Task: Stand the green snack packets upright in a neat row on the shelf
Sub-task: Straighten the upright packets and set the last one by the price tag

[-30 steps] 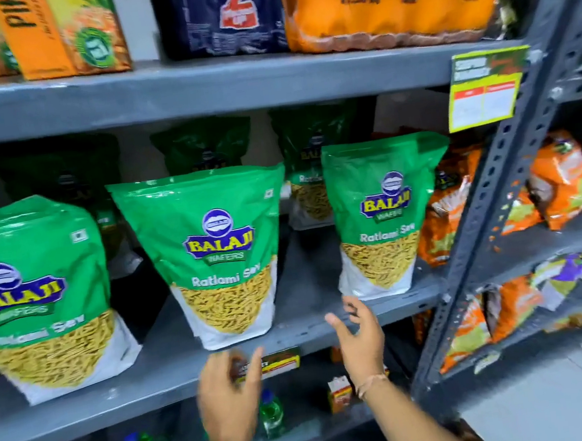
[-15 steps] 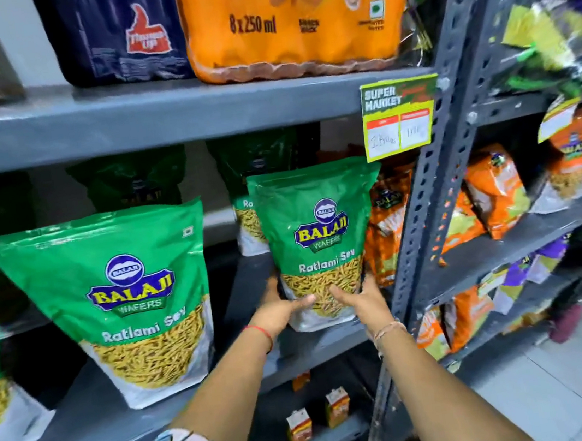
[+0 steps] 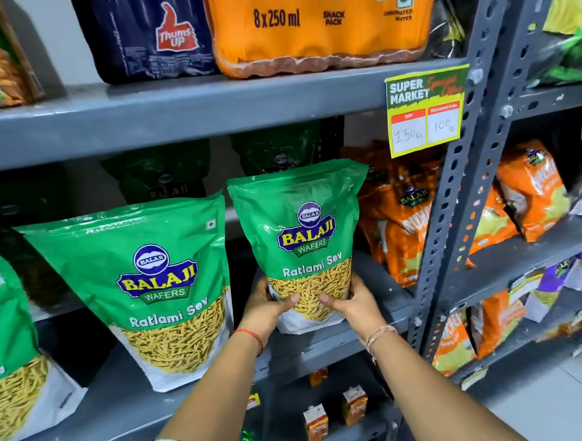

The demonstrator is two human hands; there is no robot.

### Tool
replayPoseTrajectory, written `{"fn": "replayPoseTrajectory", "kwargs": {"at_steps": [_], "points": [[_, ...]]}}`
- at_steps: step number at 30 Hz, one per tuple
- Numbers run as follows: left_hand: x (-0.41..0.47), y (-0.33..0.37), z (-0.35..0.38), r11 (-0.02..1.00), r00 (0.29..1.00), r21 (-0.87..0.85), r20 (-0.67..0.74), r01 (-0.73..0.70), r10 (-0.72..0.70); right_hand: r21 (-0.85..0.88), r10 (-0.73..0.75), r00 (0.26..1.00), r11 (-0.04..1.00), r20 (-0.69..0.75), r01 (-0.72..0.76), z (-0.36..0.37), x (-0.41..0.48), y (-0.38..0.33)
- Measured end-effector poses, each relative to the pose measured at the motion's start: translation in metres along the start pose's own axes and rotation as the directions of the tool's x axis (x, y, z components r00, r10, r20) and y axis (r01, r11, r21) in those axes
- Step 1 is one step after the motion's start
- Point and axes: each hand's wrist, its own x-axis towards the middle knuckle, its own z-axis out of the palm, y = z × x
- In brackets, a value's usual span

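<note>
A green snack packet (image 3: 303,244) is gripped at its lower part between the left hand (image 3: 265,307) and the right hand (image 3: 354,302), both closed on it from either side (thumbs laid across the front). It is held upright with its base at the grey shelf (image 3: 335,344). A second green packet (image 3: 162,292) stands just left of the left hand; orange packets (image 3: 403,213) are seen beyond the right hand
</note>
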Motion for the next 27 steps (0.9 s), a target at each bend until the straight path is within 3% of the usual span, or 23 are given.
{"fn": "replayPoseTrajectory", "kwargs": {"at_steps": [6,8,12,14,20,27], "points": [[-0.002,0.0,0.0,0.999,1.0,0.038,0.023,-0.002,0.001,-0.022,-0.032,0.998,0.999,0.048,0.033,-0.007,-0.004,-0.005],[-0.002,0.005,0.0,0.999,0.999,0.023,0.024,-0.034,0.033,0.061,-0.056,0.998,0.997,0.017,0.055,-0.01,-0.002,-0.02],[-0.006,0.026,0.003,0.916,0.982,-0.356,-0.115,-0.183,0.152,0.325,-0.097,0.963,0.928,-0.252,0.179,-0.013,0.017,-0.075],[-0.002,0.033,0.006,0.882,0.971,-0.41,-0.146,-0.234,0.19,0.357,-0.124,0.94,0.903,-0.319,0.24,-0.012,0.027,-0.097],[0.0,0.04,0.013,0.91,0.961,-0.342,-0.223,-0.234,0.163,0.338,-0.138,0.918,0.901,-0.372,0.273,-0.006,0.051,-0.11],[0.013,0.039,0.013,0.925,0.941,-0.328,-0.328,-0.192,0.079,0.302,-0.01,0.937,0.945,-0.349,0.123,-0.012,0.06,-0.121]]}}
